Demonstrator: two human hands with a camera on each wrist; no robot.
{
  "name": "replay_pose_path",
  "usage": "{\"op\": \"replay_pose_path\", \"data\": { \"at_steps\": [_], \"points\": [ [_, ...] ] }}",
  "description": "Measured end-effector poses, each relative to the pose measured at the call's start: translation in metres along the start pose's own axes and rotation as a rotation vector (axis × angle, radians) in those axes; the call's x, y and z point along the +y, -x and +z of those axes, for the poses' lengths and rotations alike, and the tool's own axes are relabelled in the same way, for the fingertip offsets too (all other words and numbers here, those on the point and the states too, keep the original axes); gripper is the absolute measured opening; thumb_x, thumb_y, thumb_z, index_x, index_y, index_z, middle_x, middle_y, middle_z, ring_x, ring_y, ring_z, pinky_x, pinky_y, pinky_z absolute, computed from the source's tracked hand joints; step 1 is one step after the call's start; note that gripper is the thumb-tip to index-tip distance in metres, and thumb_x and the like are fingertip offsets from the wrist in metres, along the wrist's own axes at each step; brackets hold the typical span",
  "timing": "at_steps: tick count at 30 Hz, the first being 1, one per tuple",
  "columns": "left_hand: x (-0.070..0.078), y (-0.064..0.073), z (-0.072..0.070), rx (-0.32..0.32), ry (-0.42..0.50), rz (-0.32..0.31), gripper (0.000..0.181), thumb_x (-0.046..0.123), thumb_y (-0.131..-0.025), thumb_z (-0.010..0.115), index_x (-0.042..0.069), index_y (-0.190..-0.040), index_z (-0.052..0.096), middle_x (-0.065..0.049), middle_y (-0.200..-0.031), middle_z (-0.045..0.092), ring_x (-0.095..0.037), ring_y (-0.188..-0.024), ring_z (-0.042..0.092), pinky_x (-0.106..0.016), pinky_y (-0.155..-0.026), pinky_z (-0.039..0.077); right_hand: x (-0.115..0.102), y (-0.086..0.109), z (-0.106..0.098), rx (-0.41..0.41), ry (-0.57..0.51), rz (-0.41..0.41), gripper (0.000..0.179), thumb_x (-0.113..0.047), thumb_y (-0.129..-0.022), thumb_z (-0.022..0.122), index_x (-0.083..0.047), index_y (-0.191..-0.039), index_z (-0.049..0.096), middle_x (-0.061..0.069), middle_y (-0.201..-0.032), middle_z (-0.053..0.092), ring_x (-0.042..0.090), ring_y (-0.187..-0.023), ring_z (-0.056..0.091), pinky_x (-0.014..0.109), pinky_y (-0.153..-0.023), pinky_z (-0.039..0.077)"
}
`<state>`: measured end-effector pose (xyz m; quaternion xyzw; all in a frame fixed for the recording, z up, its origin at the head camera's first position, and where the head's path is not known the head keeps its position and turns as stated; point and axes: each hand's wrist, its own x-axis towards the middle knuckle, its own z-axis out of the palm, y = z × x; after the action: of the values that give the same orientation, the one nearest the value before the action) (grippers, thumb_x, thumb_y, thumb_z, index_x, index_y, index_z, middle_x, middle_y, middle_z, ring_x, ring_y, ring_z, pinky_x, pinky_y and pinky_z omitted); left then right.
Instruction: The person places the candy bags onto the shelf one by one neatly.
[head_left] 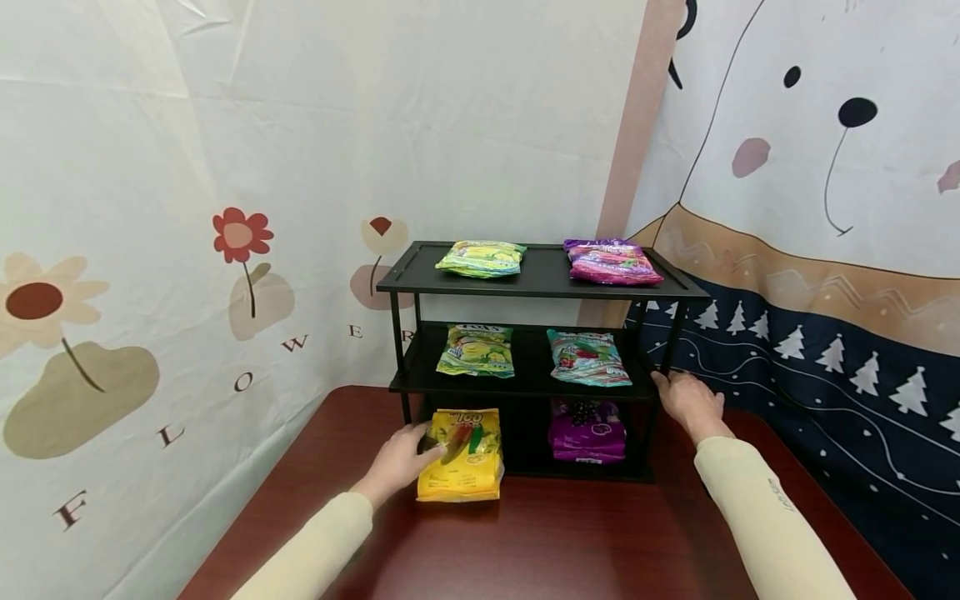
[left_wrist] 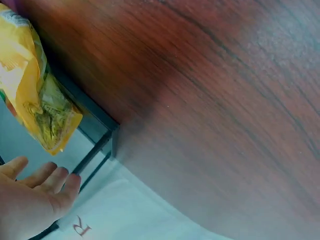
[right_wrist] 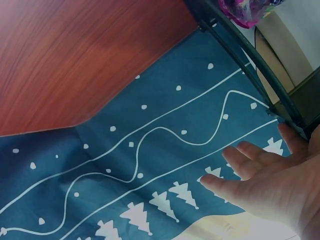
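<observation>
A three-tier black shelf rack (head_left: pixel 465 385) stands on the table with bagged snacks on it. My left hand (head_left: pixel 403 458) is at the left edge of a yellow bag (head_left: pixel 463 475) that sticks out over the front of the bottom tier. Loosely spread fingers (left_wrist: pixel 47 180) show beside that yellow bag (left_wrist: pixel 22 75) in the left wrist view; I cannot tell whether they touch it. At the rack's right side, my right hand (head_left: pixel 692 402) rests its thumb side against the frame near the middle tier. Its other fingers (right_wrist: pixel 222 187) extend outward, holding nothing.
On the top tier lie a yellow-green bag (head_left: pixel 482 258) and a pink-purple bag (head_left: pixel 613 262). The middle tier bears a green-yellow bag (head_left: pixel 476 352) and a teal bag (head_left: pixel 588 358). A purple bag (head_left: pixel 587 433) sits bottom right. Printed fabric (head_left: pixel 825 333) hangs behind the table (head_left: pixel 540 542).
</observation>
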<state>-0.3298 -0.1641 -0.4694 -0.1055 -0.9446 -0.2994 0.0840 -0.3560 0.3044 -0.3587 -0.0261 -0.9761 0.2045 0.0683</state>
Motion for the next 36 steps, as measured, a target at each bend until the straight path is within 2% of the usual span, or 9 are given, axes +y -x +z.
{"op": "replay_pose_path", "data": {
  "at_steps": [6, 12, 23, 30, 36],
  "points": [
    [0.007, 0.004, 0.003, -0.001, -0.119, 0.094, 0.069, 0.047, -0.092, 0.067, -0.001, -0.140, 0.053, -0.024, -0.141, 0.050, -0.043, -0.129, 0.047, -0.060, -0.105, 0.035, 0.000, 0.000, 0.000, 0.006, -0.005, 0.000, 0.063, -0.043, -0.108, 0.028, 0.010, -0.136, 0.048, 0.038, -0.142, 0.038, 0.058, -0.129, 0.033, 0.076, -0.104, 0.014],
    [0.011, 0.010, 0.008, -0.012, -0.255, 0.231, 0.070, 0.051, -0.091, 0.067, 0.004, -0.140, 0.054, -0.023, -0.139, 0.052, -0.042, -0.129, 0.047, -0.060, -0.106, 0.034, -0.001, 0.002, 0.000, -0.001, -0.004, 0.010, 0.064, -0.042, -0.108, 0.027, 0.011, -0.136, 0.048, 0.038, -0.143, 0.037, 0.058, -0.131, 0.031, 0.076, -0.104, 0.013],
    [0.023, 0.019, 0.015, -0.055, -0.455, 0.434, 0.076, 0.063, -0.087, 0.063, 0.011, -0.142, 0.055, -0.017, -0.144, 0.050, -0.036, -0.130, 0.048, -0.058, -0.103, 0.039, -0.001, 0.003, -0.001, 0.003, -0.004, 0.004, 0.064, -0.042, -0.108, 0.026, 0.011, -0.135, 0.048, 0.037, -0.143, 0.037, 0.057, -0.132, 0.030, 0.075, -0.105, 0.014],
    [0.028, 0.025, 0.016, -0.135, -0.516, 0.504, 0.074, 0.061, -0.085, 0.068, 0.019, -0.143, 0.053, -0.012, -0.142, 0.051, -0.032, -0.128, 0.050, -0.054, -0.101, 0.041, -0.002, 0.003, -0.001, 0.005, -0.008, 0.002, 0.063, -0.042, -0.108, 0.026, 0.011, -0.136, 0.047, 0.037, -0.143, 0.037, 0.057, -0.133, 0.029, 0.075, -0.105, 0.012],
    [0.025, 0.031, 0.019, -0.129, -0.606, 0.610, 0.069, 0.049, -0.085, 0.075, 0.020, -0.144, 0.052, -0.009, -0.139, 0.053, -0.027, -0.124, 0.053, -0.050, -0.098, 0.044, -0.001, 0.002, -0.002, 0.001, -0.009, 0.000, 0.065, -0.043, -0.108, 0.026, 0.012, -0.136, 0.047, 0.038, -0.143, 0.036, 0.058, -0.132, 0.030, 0.075, -0.105, 0.013]
  ]
}}
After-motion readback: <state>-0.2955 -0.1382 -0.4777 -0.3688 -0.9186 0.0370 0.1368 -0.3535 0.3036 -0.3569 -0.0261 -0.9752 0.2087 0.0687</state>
